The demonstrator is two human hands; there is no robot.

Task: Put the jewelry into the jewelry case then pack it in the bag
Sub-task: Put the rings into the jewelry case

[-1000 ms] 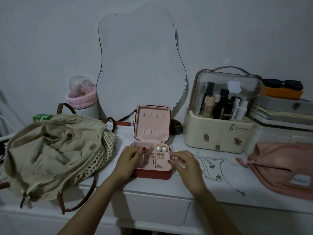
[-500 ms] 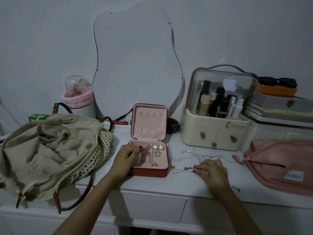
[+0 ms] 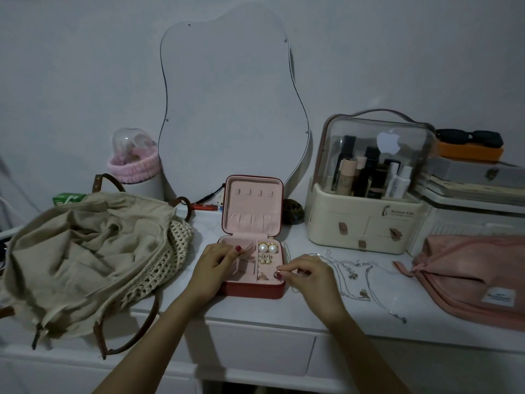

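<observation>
Head view: right hand (image 3: pixel 308 275) pinches a thin chain (image 3: pixel 287 253) at the right edge of the open jewelry case (image 3: pixel 252 288); left hand (image 3: pixel 216 263) rests on the case's left compartment, fingers curled loosely. Silver necklaces (image 3: pixel 355 273) lie tangled just beside; lifting may snag them. Canvas bag (image 3: pixel 85 251) waits at left.

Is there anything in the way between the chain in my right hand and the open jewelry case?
Nothing visible blocks it. The right hand pinches a thin chain at the right edge of the jewelry case, whose lid stands open. The left hand rests on the left compartments only.
</observation>
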